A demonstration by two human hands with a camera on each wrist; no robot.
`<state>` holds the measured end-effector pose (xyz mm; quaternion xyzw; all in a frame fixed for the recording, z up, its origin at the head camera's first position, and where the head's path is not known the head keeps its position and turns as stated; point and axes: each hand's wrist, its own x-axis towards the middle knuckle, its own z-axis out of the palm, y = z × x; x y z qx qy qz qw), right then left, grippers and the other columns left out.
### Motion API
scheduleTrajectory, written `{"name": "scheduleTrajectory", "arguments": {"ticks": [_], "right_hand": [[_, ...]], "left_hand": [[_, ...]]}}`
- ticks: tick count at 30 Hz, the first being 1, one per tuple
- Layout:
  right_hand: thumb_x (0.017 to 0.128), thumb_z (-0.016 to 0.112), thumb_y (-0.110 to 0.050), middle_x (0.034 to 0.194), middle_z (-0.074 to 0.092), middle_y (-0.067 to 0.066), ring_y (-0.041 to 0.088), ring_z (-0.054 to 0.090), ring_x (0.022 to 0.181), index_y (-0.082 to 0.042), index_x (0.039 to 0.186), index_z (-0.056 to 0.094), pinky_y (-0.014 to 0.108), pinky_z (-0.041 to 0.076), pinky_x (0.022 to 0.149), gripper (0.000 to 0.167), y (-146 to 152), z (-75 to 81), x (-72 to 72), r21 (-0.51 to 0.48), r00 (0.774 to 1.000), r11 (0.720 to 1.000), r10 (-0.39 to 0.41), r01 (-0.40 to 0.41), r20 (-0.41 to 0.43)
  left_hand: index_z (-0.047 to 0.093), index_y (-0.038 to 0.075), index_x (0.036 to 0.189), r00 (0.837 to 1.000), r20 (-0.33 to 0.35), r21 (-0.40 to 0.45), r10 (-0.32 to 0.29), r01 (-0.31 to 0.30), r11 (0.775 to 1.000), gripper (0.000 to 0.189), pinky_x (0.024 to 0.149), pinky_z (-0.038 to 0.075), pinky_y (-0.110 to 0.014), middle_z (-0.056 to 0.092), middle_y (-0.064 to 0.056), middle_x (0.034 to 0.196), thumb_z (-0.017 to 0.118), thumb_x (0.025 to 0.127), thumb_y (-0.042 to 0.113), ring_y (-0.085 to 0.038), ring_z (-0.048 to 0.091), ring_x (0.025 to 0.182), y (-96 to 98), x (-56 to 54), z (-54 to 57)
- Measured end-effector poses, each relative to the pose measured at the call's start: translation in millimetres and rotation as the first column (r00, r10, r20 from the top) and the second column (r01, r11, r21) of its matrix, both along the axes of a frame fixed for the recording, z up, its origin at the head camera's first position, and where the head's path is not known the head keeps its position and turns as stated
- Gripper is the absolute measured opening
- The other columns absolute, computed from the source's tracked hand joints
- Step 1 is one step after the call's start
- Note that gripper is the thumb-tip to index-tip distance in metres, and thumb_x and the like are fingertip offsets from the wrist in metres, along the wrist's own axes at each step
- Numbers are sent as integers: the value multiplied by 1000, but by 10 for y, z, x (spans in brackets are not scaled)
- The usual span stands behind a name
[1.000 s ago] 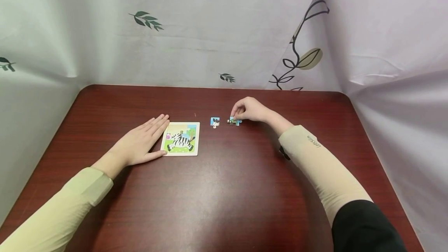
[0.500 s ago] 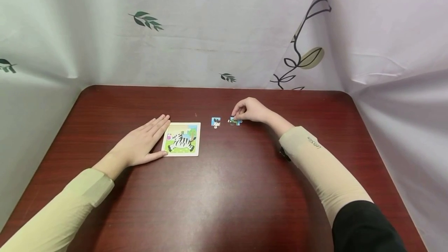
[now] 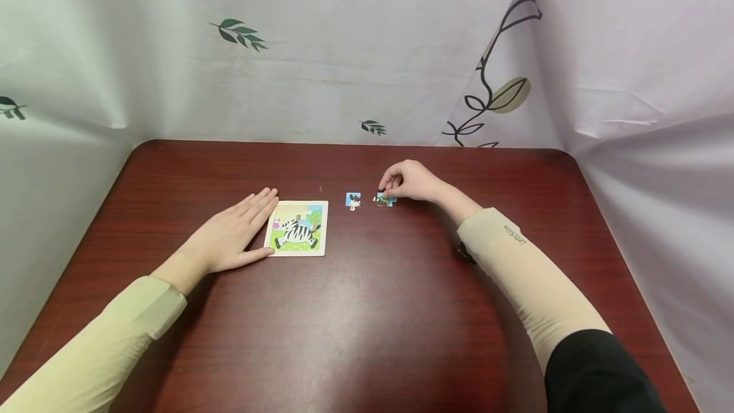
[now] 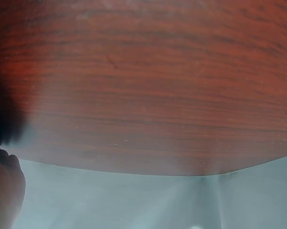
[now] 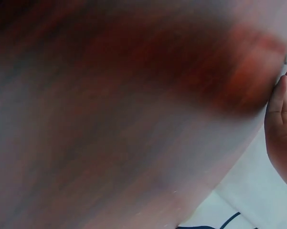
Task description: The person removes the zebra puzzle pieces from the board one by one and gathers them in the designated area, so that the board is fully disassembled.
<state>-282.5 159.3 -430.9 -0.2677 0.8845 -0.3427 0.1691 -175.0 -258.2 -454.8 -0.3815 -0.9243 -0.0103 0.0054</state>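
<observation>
My left hand (image 3: 235,232) lies flat with straight fingers along the left side of a square zebra puzzle (image 3: 295,228) with a pale frame. Its fingertips and thumb touch the frame's left edge. A loose puzzle piece (image 3: 353,200), blue with black-and-white zebra markings, rests to the right of the frame. Farther right, curled fingers of my right hand (image 3: 413,180) pinch a second puzzle piece (image 3: 385,200), blue and green, at the tabletop. Fingertips cover part of it. Each wrist view catches only a sliver of a hand at its edge, with no puzzle visible.
The dark red wooden table (image 3: 344,324) has rounded far corners. White curtains (image 3: 321,50) printed with leaves hang behind it and along both sides. Tabletop stretches in front of the puzzle and between the forearms.
</observation>
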Motion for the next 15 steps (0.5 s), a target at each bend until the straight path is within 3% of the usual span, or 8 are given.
{"name": "scheduleTrajectory", "arguments": {"ticks": [5,9,15], "right_hand": [[92,80,-5,87,76,9,15,68,80,-3,100,81,23,58,77,8,-107,56,31,-47,1000,999,-9,8,-20],[92,80,-5,90,76,9,17,69,82,-4,101,80,24,59,79,9,-264,98,62,-84,999,996,17,-19,-27],[92,79,-5,93,77,10,18,72,86,-3,104,80,24,62,82,12,-520,135,111,-119,998,990,67,-69,-18]], "left_hand": [[27,-6,165,1000,10,-4,10,-10,1000,97,136,-2,-23,27,-24,174,64,100,55,-40,29,162,-1,19,-4],[29,-7,164,1000,-13,7,1,0,1000,97,132,-10,-17,30,-24,173,64,99,57,-40,32,160,-19,19,-22],[27,-6,164,1000,-11,0,-6,6,1000,98,131,-13,-16,29,-24,173,63,99,58,-39,30,161,-14,-11,-28]]}}
